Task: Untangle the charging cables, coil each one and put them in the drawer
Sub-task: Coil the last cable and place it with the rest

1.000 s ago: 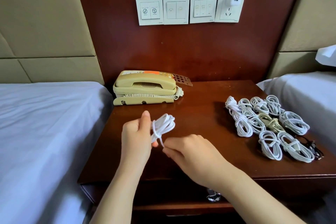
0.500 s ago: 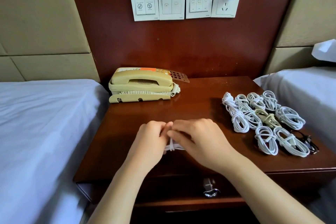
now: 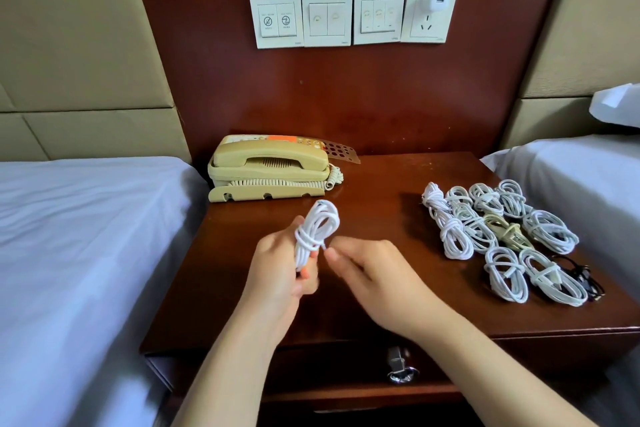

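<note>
The grip of the left hand (image 3: 280,274) is closed round the lower half of a white cable coil (image 3: 317,229) held above the tabletop (image 3: 381,191), the right hand (image 3: 375,276) curled at its wrapped waist, pinching or not I cannot tell; light, limp and springy, it looks best held there.

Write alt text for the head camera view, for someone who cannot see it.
A person's left hand holds a coiled white cable above a wooden nightstand, the right hand close beside its wrapped middle. A group of coiled cables lies on its right side; a beige telephone stands at the back left.
</note>
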{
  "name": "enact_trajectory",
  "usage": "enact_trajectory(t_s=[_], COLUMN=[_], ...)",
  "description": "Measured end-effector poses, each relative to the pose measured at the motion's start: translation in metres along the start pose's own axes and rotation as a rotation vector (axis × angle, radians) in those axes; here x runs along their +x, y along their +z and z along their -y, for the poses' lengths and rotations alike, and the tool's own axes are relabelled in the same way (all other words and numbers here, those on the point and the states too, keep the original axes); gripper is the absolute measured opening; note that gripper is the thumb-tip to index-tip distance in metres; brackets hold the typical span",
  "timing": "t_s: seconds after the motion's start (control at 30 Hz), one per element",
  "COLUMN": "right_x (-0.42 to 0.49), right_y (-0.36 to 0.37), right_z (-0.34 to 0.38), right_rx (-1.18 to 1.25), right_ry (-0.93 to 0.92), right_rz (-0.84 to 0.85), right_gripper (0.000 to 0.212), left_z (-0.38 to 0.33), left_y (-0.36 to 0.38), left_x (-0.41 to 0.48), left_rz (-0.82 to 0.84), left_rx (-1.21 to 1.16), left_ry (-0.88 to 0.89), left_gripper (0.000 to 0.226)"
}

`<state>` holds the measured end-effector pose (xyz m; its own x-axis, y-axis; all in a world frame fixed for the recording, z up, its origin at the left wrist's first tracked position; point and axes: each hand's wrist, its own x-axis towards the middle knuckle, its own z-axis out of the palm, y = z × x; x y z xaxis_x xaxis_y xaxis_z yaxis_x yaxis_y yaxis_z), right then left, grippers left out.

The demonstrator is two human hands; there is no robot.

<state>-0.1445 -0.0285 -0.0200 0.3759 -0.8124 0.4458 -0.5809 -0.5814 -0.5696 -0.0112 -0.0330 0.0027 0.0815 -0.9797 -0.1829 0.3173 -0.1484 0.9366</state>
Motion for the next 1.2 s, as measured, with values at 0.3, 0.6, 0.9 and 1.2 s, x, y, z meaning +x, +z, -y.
enact_trajectory(t_s=[0.3, 0.6, 0.9, 1.2], right_x=[0.003, 0.002, 0.003, 0.003], right_y=[0.015, 0.017, 0.003, 0.003], right_z=[0.012, 0.018, 0.018, 0.002], right_rx=[-0.543, -0.438, 0.3, 0.441], right_ry=[-0.12, -0.176, 0.02, 0.063], right_rz=[-0.092, -0.269, -0.41, -0.326], right_gripper=[0.033, 0.031, 0.017, 0.02], left_z=[0.013, 0.012, 0.016, 0.021], left_y=[0.004, -0.002, -0.002, -0.001], left_x=[0.006, 0.006, 0.002, 0.002], left_rz=[-0.124, -0.417, 0.132, 0.093], left_rx=[0.076, 0.766, 0.385, 0.289], left_ry=[-0.105, 0.542, 0.486, 0.303], left_gripper=[0.05, 0.048, 0.028, 0.018])
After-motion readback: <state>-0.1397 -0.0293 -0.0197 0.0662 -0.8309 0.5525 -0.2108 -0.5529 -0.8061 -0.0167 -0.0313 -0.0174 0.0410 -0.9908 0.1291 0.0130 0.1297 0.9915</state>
